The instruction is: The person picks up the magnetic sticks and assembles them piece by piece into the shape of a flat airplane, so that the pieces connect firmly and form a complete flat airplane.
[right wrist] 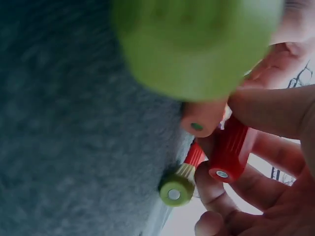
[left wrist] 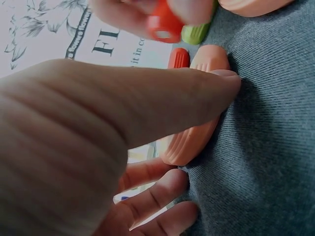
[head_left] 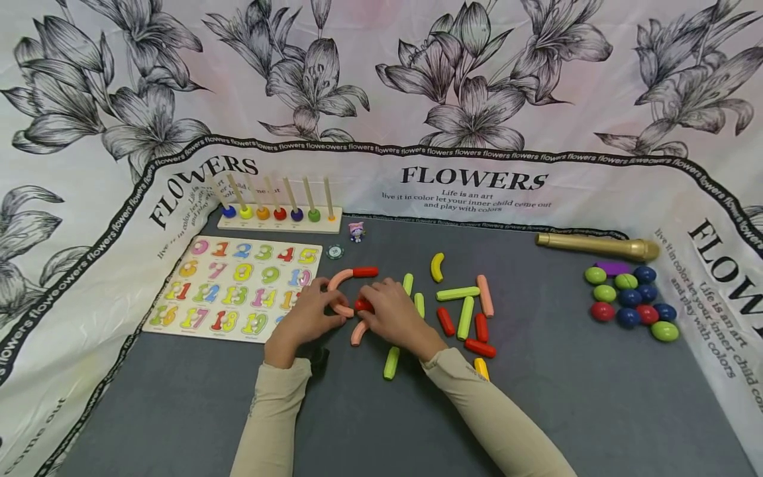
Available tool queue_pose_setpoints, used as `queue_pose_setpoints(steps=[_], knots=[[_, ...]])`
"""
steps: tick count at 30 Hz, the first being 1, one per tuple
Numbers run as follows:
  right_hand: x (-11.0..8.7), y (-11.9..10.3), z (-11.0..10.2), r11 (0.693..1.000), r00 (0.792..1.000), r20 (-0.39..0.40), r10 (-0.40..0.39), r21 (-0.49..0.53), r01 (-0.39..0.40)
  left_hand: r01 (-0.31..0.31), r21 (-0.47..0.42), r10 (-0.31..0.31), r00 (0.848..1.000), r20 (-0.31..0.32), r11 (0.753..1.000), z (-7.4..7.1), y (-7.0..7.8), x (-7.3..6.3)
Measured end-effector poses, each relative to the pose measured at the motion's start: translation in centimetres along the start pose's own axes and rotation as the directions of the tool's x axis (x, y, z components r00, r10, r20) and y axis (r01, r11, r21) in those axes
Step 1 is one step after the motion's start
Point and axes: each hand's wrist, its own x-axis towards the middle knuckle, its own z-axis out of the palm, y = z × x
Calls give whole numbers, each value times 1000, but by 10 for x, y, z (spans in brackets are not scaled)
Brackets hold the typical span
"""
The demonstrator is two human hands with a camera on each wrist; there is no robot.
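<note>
My left hand (head_left: 303, 318) grips a curved peach magnetic stick (left wrist: 192, 142), its thumb laid across the piece and the fingers on the far side. That peach stick lies on the grey cloth, part of a curved peach run with a red stick (head_left: 365, 271) at its far end. In my right hand (head_left: 398, 317), a short red magnetic stick (right wrist: 230, 152) is pinched between thumb and fingers, a metal dot showing on its end. Another curved peach stick (head_left: 359, 333) sits just below, partly covered by the right hand. Green sticks (head_left: 420, 305) lie beside the right hand.
Right of the hands lie several straight sticks (head_left: 465, 318) and a yellow curved one (head_left: 437, 267). A number puzzle board (head_left: 156, 329) lies left, with a peg stand (head_left: 280, 225) behind it. Colored egg shapes (head_left: 628, 318) and a gold microphone (head_left: 596, 246) are far right.
</note>
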Motion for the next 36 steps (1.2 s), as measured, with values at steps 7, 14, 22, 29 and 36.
queue_pose_setpoints(steps=[7, 14, 22, 29, 36], knots=[[4, 0, -6, 998, 991, 133, -4, -55, 11, -15, -12, 15, 1000, 0, 1000, -2, 2, -2], [15, -2, -15, 1000, 956, 292, 11, -15, -7, 11, -11, -11, 1000, -5, 1000, -1, 3, -1], [21, -4, -10, 1000, 957, 290, 2, 11, -6, 26, -21, -26, 1000, 0, 999, -1, 2, -2], [13, 2, -13, 1000, 956, 292, 29, -1, -30, 41, -10, -41, 999, 10, 999, 2, 4, 0], [3, 7, -21, 997, 953, 295, 71, -34, -63, 42, 15, -42, 999, 6, 999, -1, 2, 2]])
